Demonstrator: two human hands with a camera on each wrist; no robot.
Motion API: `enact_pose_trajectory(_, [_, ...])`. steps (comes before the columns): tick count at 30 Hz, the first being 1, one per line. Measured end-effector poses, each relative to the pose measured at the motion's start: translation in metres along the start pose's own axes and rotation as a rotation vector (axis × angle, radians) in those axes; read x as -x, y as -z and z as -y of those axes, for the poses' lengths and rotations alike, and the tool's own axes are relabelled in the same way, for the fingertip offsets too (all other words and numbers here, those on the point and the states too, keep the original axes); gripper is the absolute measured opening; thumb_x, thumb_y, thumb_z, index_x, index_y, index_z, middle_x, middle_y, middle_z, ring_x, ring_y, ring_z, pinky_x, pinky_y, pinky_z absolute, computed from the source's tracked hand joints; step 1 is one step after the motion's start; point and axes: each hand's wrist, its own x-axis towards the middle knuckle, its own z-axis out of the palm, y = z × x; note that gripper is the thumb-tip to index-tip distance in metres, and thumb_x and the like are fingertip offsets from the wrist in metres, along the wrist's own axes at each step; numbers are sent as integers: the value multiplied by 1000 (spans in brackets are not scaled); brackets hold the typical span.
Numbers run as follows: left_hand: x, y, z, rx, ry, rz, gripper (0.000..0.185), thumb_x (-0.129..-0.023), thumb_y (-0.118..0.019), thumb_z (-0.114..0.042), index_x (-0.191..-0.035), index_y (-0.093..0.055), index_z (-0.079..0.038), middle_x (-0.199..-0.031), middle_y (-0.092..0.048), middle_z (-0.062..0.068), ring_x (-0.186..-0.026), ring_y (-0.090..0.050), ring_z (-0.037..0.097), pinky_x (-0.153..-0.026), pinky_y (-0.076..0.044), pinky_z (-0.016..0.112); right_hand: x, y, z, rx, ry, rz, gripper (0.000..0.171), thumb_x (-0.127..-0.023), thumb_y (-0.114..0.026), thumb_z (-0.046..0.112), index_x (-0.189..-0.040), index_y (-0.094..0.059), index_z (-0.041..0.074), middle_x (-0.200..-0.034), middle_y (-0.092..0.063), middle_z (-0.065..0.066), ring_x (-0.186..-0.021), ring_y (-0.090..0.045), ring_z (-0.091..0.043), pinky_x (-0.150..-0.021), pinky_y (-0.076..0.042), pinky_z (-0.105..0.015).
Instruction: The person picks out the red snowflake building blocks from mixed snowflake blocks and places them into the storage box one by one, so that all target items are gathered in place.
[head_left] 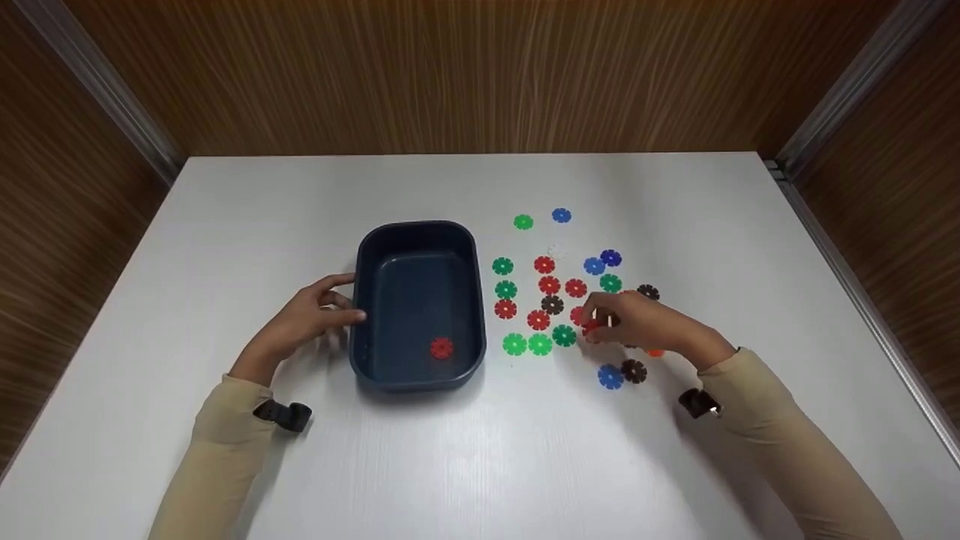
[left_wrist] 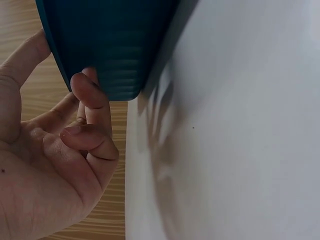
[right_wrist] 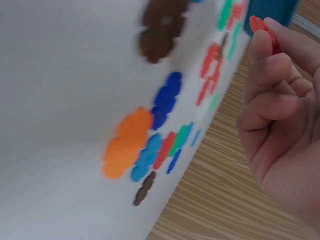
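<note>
Head view: one red disc point(head_left: 591, 327) is pinched in the right hand point(head_left: 637, 321), just above the table point(head_left: 225, 225), in the middle of the loose pile right of the bin point(head_left: 472, 300). In the right wrist view the disc point(right_wrist: 265, 30) is clamped edge-on between thumb and forefinger tip; the other fingers are curled in behind.

Progress, judged from the layout — early. Only one red disc point(head_left: 442, 348) is seen lying in the bin, near its front right corner. A second is in hand but not yet carried over.

Left on the table: roughly twenty discs, spread right of the bin. Reds point(head_left: 549, 285) are clustered in the centre, greens point(head_left: 526, 344) along the near-left side, blues point(head_left: 601, 262) toward the far side, browns point(head_left: 634, 370) and a blue point(head_left: 610, 376) on the near-right side. An orange one point(head_left: 655, 352) is partly hidden under the right hand. A pale disc near the far blues is too faint to confirm.

The bin is steadied by the left hand point(head_left: 304, 322) — thumb at the far left corner of the rim, fingertips point(left_wrist: 87, 92) pressed against the outer left wall, the remaining fingers folded.
</note>
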Motion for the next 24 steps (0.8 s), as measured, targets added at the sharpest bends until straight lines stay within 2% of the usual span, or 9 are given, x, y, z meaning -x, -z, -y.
enact_pose_trajectory(5, [-1, 0, 1, 2, -3, -6, 75, -88, -71, -24, -150, -31, -9, -99, -60, 1, -80, -58, 10, -71, -44, 28, -3, 7, 14, -32, 42, -54, 21, -88, -70, 12, -108, -62, 9, -86, -63, -3, -75, -54, -16, -64, -49, -21])
enact_pose_trajectory(12, [-2, -2, 3, 13, -17, -15, 73, -88, -70, -21, -150, -33, -8, -91, -58, -2, -72, -55, 10, -64, -43, 26, -12, 11, 36, -93, 95, -76, 26, -89, -68, 11, -114, -61, 7, -94, -68, -4, -80, -60, -18, -72, -52, -21])
enact_pose_trajectory(17, [-2, -2, 4, 18, -24, -21, 72, -88, -71, -20, -149, -34, -8, -84, -56, -4, -68, -51, 9, -59, -39, 24, -24, 5, 53, -121, 100, -93, 26, -89, -69, 11, -114, -60, 10, -92, -68, -6, -79, -60, -22, -71, -51, -22])
enact_pose_trajectory(24, [-3, -3, 6, 23, -28, -16, 73, -88, -71, -22, -149, -33, -8, -84, -54, -3, -66, -48, 7, -58, -36, 22, -42, -6, 80, -142, 163, -120, 25, -89, -69, 10, -112, -63, 10, -85, -67, -6, -75, -56, -16, -70, -50, -25])
